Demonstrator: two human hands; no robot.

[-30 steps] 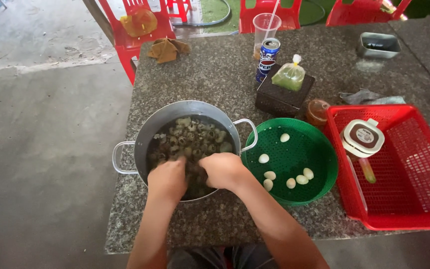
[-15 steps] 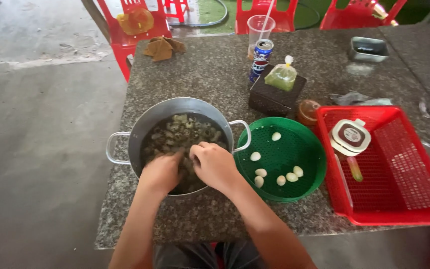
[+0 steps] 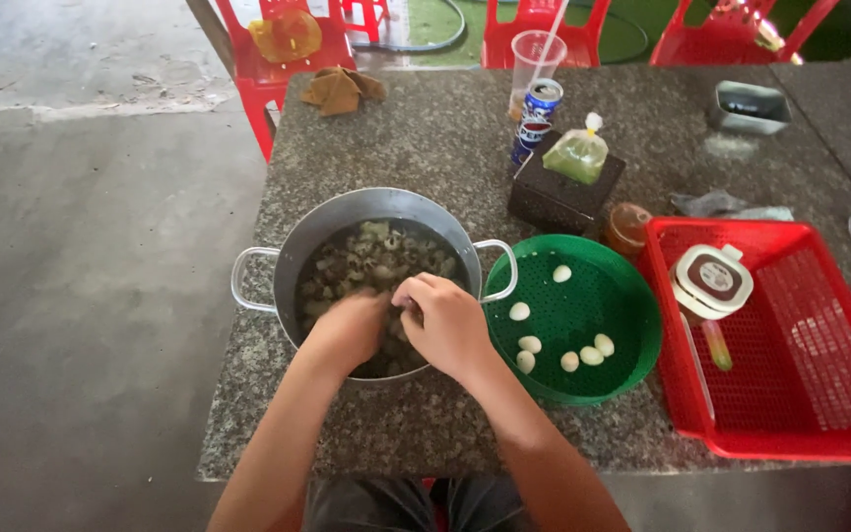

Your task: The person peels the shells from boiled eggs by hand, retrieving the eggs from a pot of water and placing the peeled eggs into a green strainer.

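A steel pot [image 3: 332, 219] with two handles stands on the granite table [image 3: 425, 138], filled with water and many small speckled eggs [image 3: 376, 258]. Both my hands are inside the pot at its near side. My left hand [image 3: 349, 330] is dipped among the eggs, fingers curled. My right hand [image 3: 445, 320] is beside it, fingers pinched on something small; what each holds is hidden. Right of the pot sits a green round colander [image 3: 632, 315] holding several peeled white eggs [image 3: 563, 350].
A red plastic basket [image 3: 819, 394] with a lidded white jar [image 3: 711, 281] stands at the right. Behind are a dark box with a green bag [image 3: 568, 177], a drink can [image 3: 536, 118], a clear cup [image 3: 534, 54], a small tray [image 3: 751, 106]. Red chairs [image 3: 288, 59] line the far side.
My hands stay in the pot, fingers working closer together. The view has shifted slightly; nothing else on the table has moved.
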